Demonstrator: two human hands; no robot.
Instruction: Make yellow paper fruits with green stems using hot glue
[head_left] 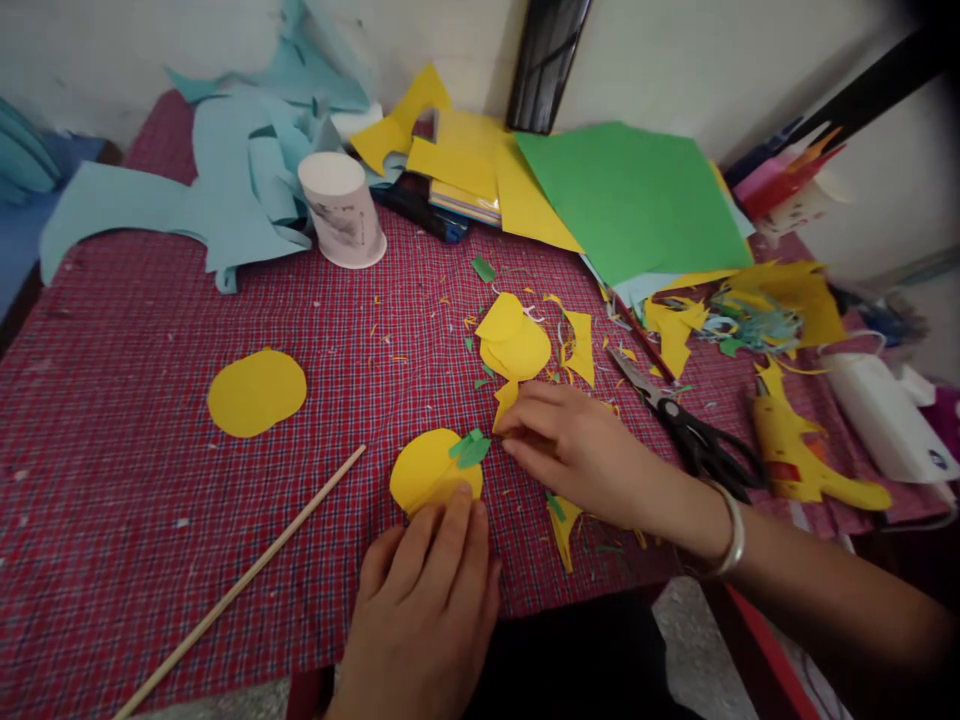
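My left hand lies with fingers stretched out, its fingertips on the lower edge of a rounded yellow paper cutout. Small green paper leaves sit at that cutout's upper right. Just right of the leaves, my right hand has its thumb and fingers closed in a pinch; what they hold, if anything, is hidden. A yellow paper scrap shows right by those fingertips. Beyond it lie overlapping yellow cutouts. Another yellow cutout rests to the left.
Black-handled scissors and a yellow glue gun lie to the right. A wooden stick slants at the left front. A paper cup, blue paper and a green sheet are at the back of the checked tablecloth.
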